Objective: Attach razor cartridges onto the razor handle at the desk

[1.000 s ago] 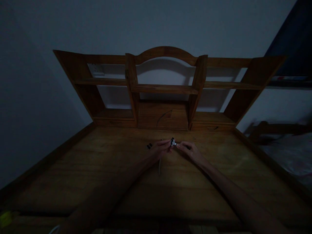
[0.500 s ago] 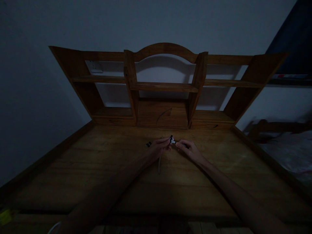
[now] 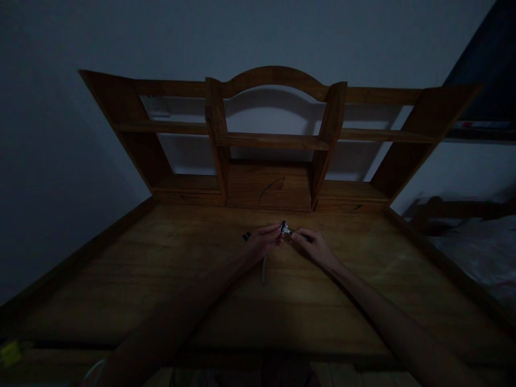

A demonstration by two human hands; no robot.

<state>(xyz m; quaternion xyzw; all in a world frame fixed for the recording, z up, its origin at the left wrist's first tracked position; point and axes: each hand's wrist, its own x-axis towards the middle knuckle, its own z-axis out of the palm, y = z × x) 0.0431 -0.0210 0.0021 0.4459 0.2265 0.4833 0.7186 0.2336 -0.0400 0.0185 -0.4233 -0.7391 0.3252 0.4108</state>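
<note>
In dim light, both of my hands meet over the middle of a wooden desk [image 3: 161, 279]. My left hand [image 3: 264, 242] and my right hand [image 3: 312, 247] pinch a small shiny metal object [image 3: 286, 230] between their fingertips; I cannot make out what it is. A pale cord or strip [image 3: 264, 270] hangs or lies under my left hand. A small dark piece [image 3: 246, 236] lies on the desk just left of my left hand.
A wooden hutch with shelves and an arched top [image 3: 274, 134] stands at the back of the desk against a pale wall. A bed with light bedding [image 3: 475, 252] is to the right. Something yellow [image 3: 8, 353] shows at the lower left edge.
The view has tilted slightly, so hands and hutch sit a little higher in the frame. Both hands stay pinched on the small object.
</note>
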